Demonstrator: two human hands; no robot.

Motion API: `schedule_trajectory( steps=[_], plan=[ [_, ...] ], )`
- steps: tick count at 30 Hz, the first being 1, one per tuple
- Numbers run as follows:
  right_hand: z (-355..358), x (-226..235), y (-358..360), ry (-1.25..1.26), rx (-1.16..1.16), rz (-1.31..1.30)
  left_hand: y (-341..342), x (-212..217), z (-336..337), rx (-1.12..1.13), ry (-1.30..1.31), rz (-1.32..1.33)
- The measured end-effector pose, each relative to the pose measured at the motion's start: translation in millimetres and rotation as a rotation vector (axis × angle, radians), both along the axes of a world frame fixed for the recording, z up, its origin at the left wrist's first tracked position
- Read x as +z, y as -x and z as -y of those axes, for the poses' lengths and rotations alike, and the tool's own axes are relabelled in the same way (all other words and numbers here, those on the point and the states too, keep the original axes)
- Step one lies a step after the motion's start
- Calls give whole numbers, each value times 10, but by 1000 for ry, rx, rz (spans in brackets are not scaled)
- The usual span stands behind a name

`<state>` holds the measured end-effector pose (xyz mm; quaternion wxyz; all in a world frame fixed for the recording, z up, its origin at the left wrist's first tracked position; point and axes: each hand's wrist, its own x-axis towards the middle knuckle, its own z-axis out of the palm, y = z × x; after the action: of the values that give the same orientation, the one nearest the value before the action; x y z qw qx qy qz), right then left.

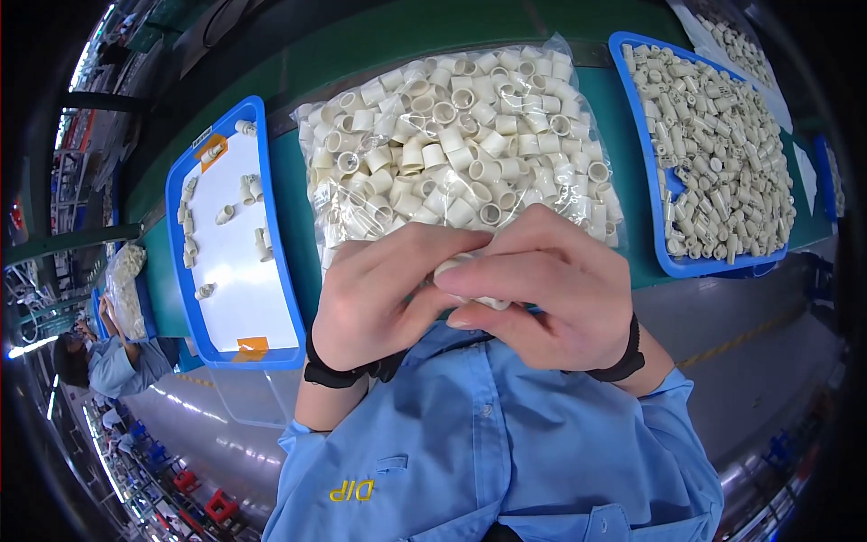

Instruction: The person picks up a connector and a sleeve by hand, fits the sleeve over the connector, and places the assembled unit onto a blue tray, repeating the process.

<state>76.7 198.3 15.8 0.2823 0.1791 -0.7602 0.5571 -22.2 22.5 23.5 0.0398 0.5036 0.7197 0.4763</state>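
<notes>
My left hand [384, 294] and my right hand [555, 294] meet in front of my chest, fingers curled together. Pinched between them is a small cream plastic part [458, 265], mostly covered by the fingers. A second pale edge shows under my right fingers; whether it belongs to the same part I cannot tell. Just beyond the hands lies a clear plastic bag [578, 194] full of short cream tube-shaped sleeves [485, 169]. Both wrists wear black bands.
At left, a blue-rimmed tray [178, 262] holds several cream parts [225, 214] spaced over a white sheet, with orange tape. A blue tray [652, 194] at right is heaped with small cream cylindrical pieces [713, 135]. Another person [126, 361] sits at the bench farther left.
</notes>
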Motion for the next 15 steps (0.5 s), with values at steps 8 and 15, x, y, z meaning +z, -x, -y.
schedule_trajectory(
  steps=[8, 15],
  plan=[
    [16, 70, -104, 58, -20, 16, -68, -116, 83, 121, -36, 221],
    [81, 5, -76, -76, -147, -157, -86, -109, 78, 102, -50, 210]
  ],
)
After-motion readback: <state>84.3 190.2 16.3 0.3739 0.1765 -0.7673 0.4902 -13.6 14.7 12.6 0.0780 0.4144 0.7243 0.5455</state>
